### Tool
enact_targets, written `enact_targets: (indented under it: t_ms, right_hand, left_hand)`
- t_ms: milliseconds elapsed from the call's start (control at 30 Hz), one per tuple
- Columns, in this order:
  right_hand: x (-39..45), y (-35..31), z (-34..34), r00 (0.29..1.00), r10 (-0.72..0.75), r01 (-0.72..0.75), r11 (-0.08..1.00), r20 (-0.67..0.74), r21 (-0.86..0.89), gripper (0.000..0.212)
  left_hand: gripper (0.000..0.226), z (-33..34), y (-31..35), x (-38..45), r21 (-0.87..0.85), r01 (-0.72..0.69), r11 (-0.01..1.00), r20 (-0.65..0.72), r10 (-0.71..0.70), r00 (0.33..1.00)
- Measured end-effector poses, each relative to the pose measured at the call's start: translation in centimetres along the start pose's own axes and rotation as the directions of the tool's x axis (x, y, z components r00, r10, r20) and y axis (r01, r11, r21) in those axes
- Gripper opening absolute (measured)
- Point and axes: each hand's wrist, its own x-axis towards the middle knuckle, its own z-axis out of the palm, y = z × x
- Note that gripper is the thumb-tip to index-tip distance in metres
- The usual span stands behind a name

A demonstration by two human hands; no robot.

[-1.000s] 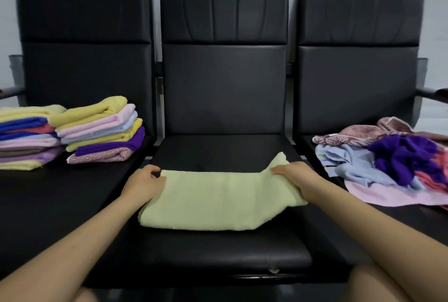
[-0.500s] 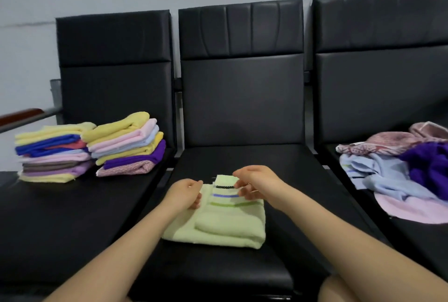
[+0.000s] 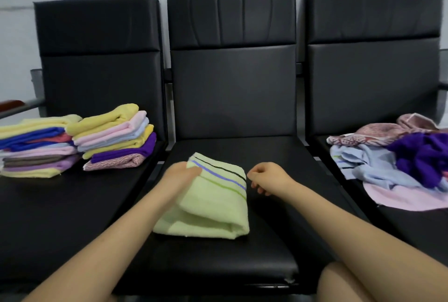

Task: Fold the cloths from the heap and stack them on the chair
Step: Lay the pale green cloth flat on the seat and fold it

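We saw the pale green cloth (image 3: 211,202) lying folded on the seat of the middle chair (image 3: 218,260), a thick, soft wad of several layers with rounded folds showing at its near right corner. Across its far end ran thin stripes: one black, one violet-blue, two green.

The left hand (image 3: 180,175) lay on the cloth's far left corner, fingers curled over the edge and gripping it. The right hand (image 3: 266,178) hung just off the cloth's right edge, fingers loosely curled and holding nothing; whether a fingertip touched the fabric we could not tell.

Well to the left of the left hand, on the left chair (image 3: 60,204), stood two stacks of folded cloths (image 3: 72,141) in yellow, pink, blue and purple, set side by side. Well to the right of the right hand, on the right chair (image 3: 412,224), sprawled the unfolded heap (image 3: 397,158): light blue, purple, pink and a patterned rose piece.
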Motion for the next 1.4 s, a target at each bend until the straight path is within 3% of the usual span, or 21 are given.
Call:
enact_targets:
  t_ms: [133, 200, 333, 400, 500, 667, 800, 933, 967, 1033, 1133, 1200, 1267, 1333, 1400]
  right_hand:
    - [-0.2, -0.7, 1.0, 0.996, -0.028, 0.034, 0.997, 0.080, -0.067, 0.017]
    - [-0.1, -0.8, 1.6, 0.993, -0.019, 0.033, 0.992, 0.119, -0.121, 0.021]
    - [-0.3, -1.1, 2.7, 0.984, 0.008, 0.016, 0.991, 0.179, -0.131, 0.035]
    - [-0.6, -1.3, 3.5, 0.979, 0.040, -0.043, 0.999, 0.200, 0.008, 0.034]
    - [-0.9, -1.6, 4.8, 0.964, 0.116, -0.184, 0.940, 0.238, 0.287, 0.036]
    - [-1.6, -3.4, 5.7, 0.944, 0.091, -0.218, 0.894, 0.318, 0.391, 0.029]
    - [-0.5, -5.8, 7.1, 0.957, 0.018, -0.164, 0.856, 0.289, 0.490, 0.028]
    - [1.2, -10.7, 9.9, 0.965, -0.016, -0.139, 0.814, 0.260, 0.564, 0.027]
    - [1.8, -12.1, 11.0, 0.969, -0.014, -0.137, 0.799, 0.246, 0.585, 0.027]
    - [2.7, -15.1, 14.0, 0.967, -0.050, -0.122, 0.769, 0.249, 0.628, 0.024]
    - [4.3, -17.3, 19.9, 0.949, -0.116, -0.131, 0.702, 0.294, 0.700, 0.006]
    - [4.7, -17.1, 23.3, 0.941, -0.108, -0.120, 0.779, 0.321, 0.616, 0.018]
    - [5.0, -16.1, 26.1, 0.954, -0.098, -0.029, 0.910, 0.284, 0.413, 0.021]
    - [4.8, -15.7, 26.9, 0.960, -0.129, 0.044, 0.946, 0.247, 0.322, 0.017]
    - [4.4, -15.6, 26.3, 0.949, -0.169, 0.077, 0.943, 0.266, 0.325, 0.015]
  left_hand:
    - [0.016, -3.3, -2.3, -0.3, 0.249, 0.113, 0.962, 0.041, -0.127, 0.991]
    - [0.016, -4.3, -3.5, -0.7, 0.281, 0.148, 0.948, 0.051, -0.168, 0.984]
    - [0.019, -5.2, -4.3, -1.6, 0.220, 0.162, 0.962, 0.028, -0.172, 0.985]
    - [0.024, -5.4, -4.4, -2.2, 0.158, 0.210, 0.965, 0.068, -0.223, 0.973]
    - [0.039, -4.7, -4.5, -2.8, -0.069, 0.313, 0.947, 0.205, -0.293, 0.934]
    - [0.024, -3.5, -3.6, -3.7, -0.196, 0.285, 0.938, 0.261, -0.230, 0.938]
    - [0.017, -5.6, -2.9, -3.3, -0.320, 0.197, 0.927, 0.153, -0.155, 0.976]
    - [0.005, -11.1, -3.5, -2.0, -0.237, -0.019, 0.971, -0.136, -0.014, 0.991]
    - [0.012, -12.7, -4.1, -1.4, -0.196, -0.048, 0.979, -0.203, 0.007, 0.979]
    - [0.032, -16.4, -5.2, 0.0, -0.039, -0.035, 0.999, -0.377, 0.017, 0.926]
    - [0.039, -20.7, -7.7, 1.3, 0.178, 0.010, 0.984, -0.601, 0.101, 0.793]
    - [0.039, -21.8, -10.1, 1.7, 0.383, 0.126, 0.915, -0.615, 0.150, 0.774]
    - [0.042, -21.9, -12.8, 1.8, 0.515, 0.256, 0.818, -0.546, 0.084, 0.833]
    - [0.042, -21.8, -14.3, 1.6, 0.552, 0.278, 0.786, -0.503, 0.048, 0.863]
    - [0.038, -21.7, -14.3, 1.5, 0.580, 0.270, 0.769, -0.536, 0.111, 0.837]
